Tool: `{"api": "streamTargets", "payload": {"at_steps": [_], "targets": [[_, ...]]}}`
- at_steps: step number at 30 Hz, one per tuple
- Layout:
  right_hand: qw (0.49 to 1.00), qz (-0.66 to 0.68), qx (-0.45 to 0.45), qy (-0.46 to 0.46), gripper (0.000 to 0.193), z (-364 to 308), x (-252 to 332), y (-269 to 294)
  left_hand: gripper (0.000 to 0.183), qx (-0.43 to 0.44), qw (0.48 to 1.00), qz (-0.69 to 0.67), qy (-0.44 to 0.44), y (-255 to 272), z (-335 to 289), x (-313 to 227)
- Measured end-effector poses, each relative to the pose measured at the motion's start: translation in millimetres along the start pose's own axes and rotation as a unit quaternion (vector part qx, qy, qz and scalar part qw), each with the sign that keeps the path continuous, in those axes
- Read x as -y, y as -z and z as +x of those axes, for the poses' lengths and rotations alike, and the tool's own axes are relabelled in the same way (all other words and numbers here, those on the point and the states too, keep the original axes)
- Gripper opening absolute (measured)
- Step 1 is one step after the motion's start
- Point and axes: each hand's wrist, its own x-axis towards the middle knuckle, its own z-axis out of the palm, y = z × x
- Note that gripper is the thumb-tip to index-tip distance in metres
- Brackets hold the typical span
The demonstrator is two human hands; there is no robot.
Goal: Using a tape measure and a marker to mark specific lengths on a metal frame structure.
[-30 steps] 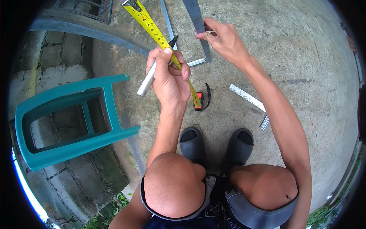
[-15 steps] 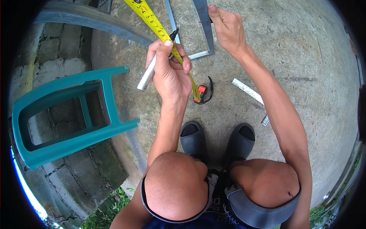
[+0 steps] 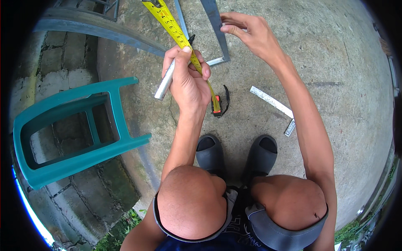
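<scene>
My left hand (image 3: 186, 79) is closed on the yellow blade of a tape measure (image 3: 172, 29), thumb pressed on top. The same hand holds a silver marker (image 3: 164, 83), its black tip showing beyond the fingers. The blade runs down to the red-and-black tape case (image 3: 216, 105) on the ground, which has a black wrist strap. My right hand (image 3: 251, 35) is at the right edge of a grey metal bar (image 3: 215, 29), fingers stretched and thumb apart, the tips touching or almost touching it. Whether any fingertip goes behind the bar is hidden.
A try square (image 3: 272, 101) lies on the concrete floor (image 3: 351, 108) at the right. A green plastic stool (image 3: 75, 167) rests on its side at the left, over concrete blocks. Another curved-looking metal bar (image 3: 104, 31) crosses the far left. My sandals (image 3: 211, 152) are close below the tape case.
My right hand has loosened from its closed hold on the metal bar, with fingers now extended at its edge. My left hand keeps its hold; the tape case has tilted slightly.
</scene>
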Motion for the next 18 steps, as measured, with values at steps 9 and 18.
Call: {"api": "streamTargets", "payload": {"at_steps": [9,18], "targets": [[0.987,0.099,-0.107,0.068,0.033,26,80,41,0.009,-0.022,0.998,0.025,-0.055,-18,-6,22],[1.0,-0.001,-0.005,0.019,0.024,26,121,36,0.012,-0.014,0.997,0.015,-0.073,-26,-16,28]]}}
